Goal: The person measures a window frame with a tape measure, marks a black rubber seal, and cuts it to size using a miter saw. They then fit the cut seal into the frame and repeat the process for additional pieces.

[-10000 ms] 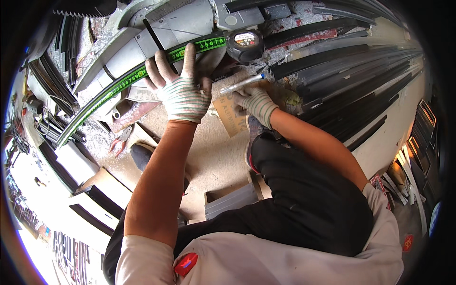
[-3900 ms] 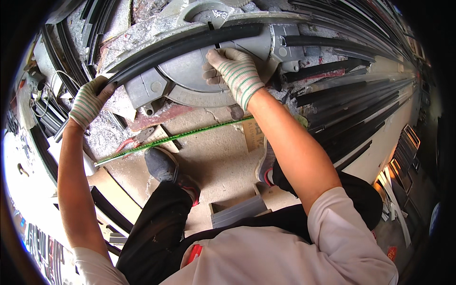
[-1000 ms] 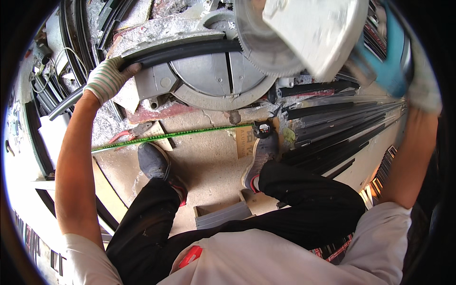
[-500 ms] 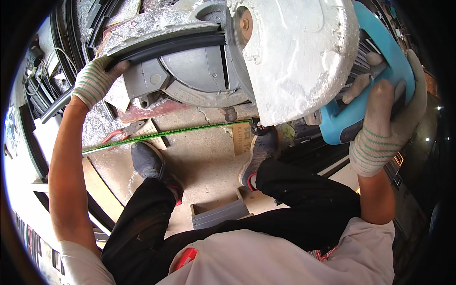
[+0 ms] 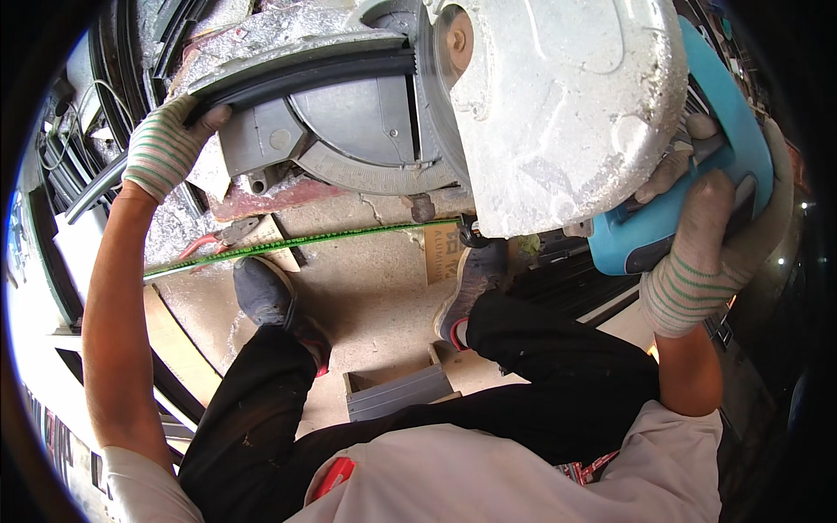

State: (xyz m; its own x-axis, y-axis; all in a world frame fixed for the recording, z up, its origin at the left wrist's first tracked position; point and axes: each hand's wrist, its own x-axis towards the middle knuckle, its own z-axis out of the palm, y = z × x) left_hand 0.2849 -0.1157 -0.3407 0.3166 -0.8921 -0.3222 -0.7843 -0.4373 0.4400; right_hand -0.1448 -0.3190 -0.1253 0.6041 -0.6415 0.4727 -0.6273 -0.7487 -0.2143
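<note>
My left hand [image 5: 164, 146], in a white glove with green stripes, is closed around a long black profile bar [image 5: 318, 80]. The bar lies along the fence of a grey mitre saw [image 5: 353, 122], its right end beside the round blade [image 5: 442, 131]. A large whitish, dust-covered guard [image 5: 558, 122] covers much of the blade. At the right, my gloved right hand [image 5: 711, 253] is wrapped around the saw's blue handle [image 5: 735, 96]; some fingers show through the handle's opening. Whether the trigger is pressed cannot be seen.
Below the saw, a green tape measure [image 5: 305, 237] is stretched across the floor. Red-handled pliers [image 5: 218, 237] lie near its left part. My shoes [image 5: 263, 292] are close to it, with a grey box-shaped piece [image 5: 401, 392] between my legs. Dark profiles [image 5: 109, 78] crowd the left.
The saw head and my right hand appear slightly farther right and lower, and the guard looks larger. My left hand keeps its hold on the profile bar. The whole view has shifted a little.
</note>
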